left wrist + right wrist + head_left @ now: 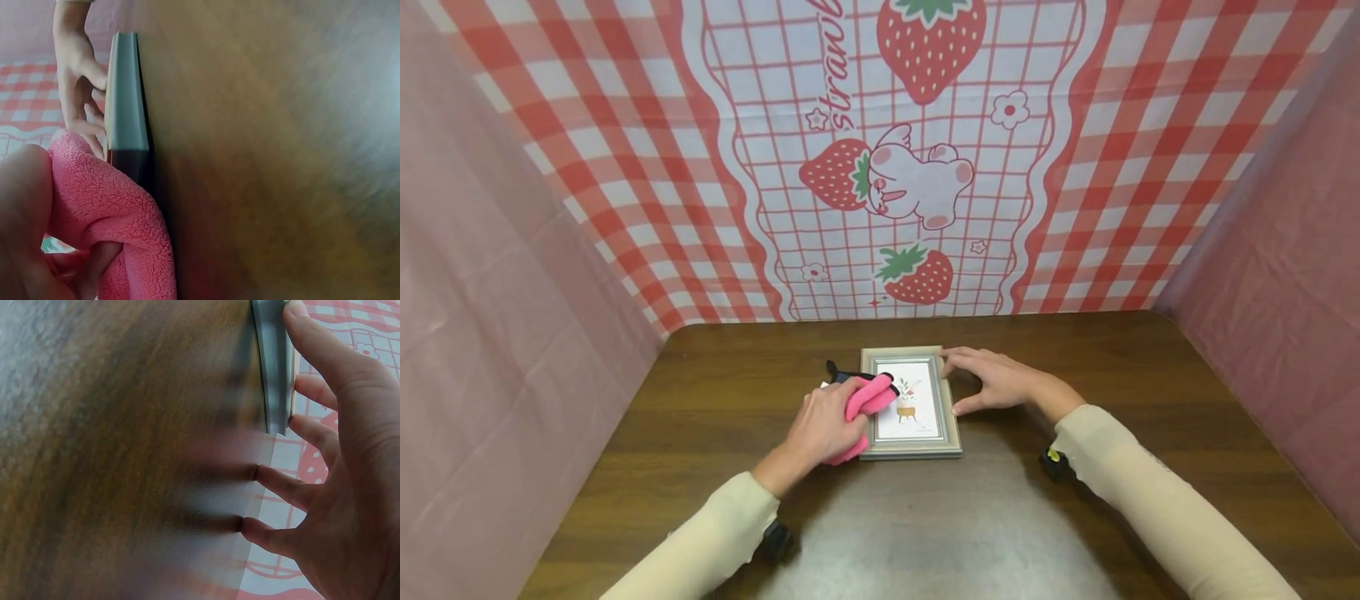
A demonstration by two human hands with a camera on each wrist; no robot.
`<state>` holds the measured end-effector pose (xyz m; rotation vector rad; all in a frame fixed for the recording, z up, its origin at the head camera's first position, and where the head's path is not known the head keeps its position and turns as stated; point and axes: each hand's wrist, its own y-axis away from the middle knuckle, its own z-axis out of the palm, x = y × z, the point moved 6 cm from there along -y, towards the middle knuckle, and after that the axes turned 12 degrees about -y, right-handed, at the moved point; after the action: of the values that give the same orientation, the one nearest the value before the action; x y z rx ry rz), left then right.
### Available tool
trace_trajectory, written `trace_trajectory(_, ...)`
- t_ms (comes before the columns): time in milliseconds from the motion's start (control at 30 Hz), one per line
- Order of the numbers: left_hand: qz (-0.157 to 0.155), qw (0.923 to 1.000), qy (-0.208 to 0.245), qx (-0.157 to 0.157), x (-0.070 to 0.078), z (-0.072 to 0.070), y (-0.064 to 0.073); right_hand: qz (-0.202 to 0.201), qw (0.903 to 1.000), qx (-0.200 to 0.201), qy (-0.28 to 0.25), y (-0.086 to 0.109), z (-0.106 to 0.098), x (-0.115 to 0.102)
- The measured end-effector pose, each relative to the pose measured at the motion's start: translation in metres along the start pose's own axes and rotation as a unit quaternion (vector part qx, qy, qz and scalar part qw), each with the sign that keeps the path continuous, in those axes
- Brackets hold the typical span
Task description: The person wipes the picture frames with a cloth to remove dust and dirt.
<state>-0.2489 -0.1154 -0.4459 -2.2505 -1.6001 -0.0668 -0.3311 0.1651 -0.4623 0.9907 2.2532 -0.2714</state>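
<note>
A silver-beige picture frame (953,433) lies flat on the brown table, showing a print of a plant above a small orange stool. My left hand (826,423) grips a folded pink cloth (874,395) over the frame's left side. In the left wrist view the fluffy cloth (119,206) bunches between the thumb and fingers. Dark edging and a small black loop stick out beyond the cloth at its far side. My right hand (1000,382) rests with spread fingers along the frame's right edge. In the right wrist view, two outer fingertips touch the table beside the frame (275,369).
The wooden table (970,517) reaches back to a strawberry-print checked cloth (917,208) hanging behind it. Pink cloth walls stand on the left (505,292) and right (1277,292). A dark wrist device (777,540) sits under the left sleeve, another (1054,463) under the right.
</note>
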Motion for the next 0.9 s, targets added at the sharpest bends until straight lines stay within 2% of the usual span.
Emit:
trace_trajectory(167,-0.004,0.9999,0.012,-0.007,-0.006,0.0,-0.014,0.002,1.0,-0.001,0.0,0.0,0.0,0.001)
trace_trajectory(233,0.006,0.9998,0.016,0.009,-0.021,0.014,-0.022,0.001,1.0,-0.001,0.0,-0.001,0.001,0.001)
trace_trajectory(400,-0.025,0.9992,0.027,-0.013,-0.03,0.019,-0.037,0.0,1.0,-0.003,0.001,-0.002,0.001,0.001)
trace_trajectory(467,-0.054,0.9973,0.028,-0.041,-0.021,0.007,-0.039,0.002,1.0,-0.004,0.0,-0.002,0.001,0.001)
trace_trajectory(533,-0.067,0.9963,0.024,-0.049,-0.024,0.009,-0.043,0.003,1.0,-0.005,-0.001,-0.001,0.001,0.001)
trace_trajectory(700,-0.075,0.9959,0.014,-0.048,-0.025,0.008,-0.051,0.004,1.0,-0.004,-0.004,-0.001,0.001,0.0)
trace_trajectory(900,-0.08,0.9951,0.017,-0.056,-0.025,0.009,-0.052,0.0,1.0,-0.004,-0.004,0.0,0.002,-0.001)
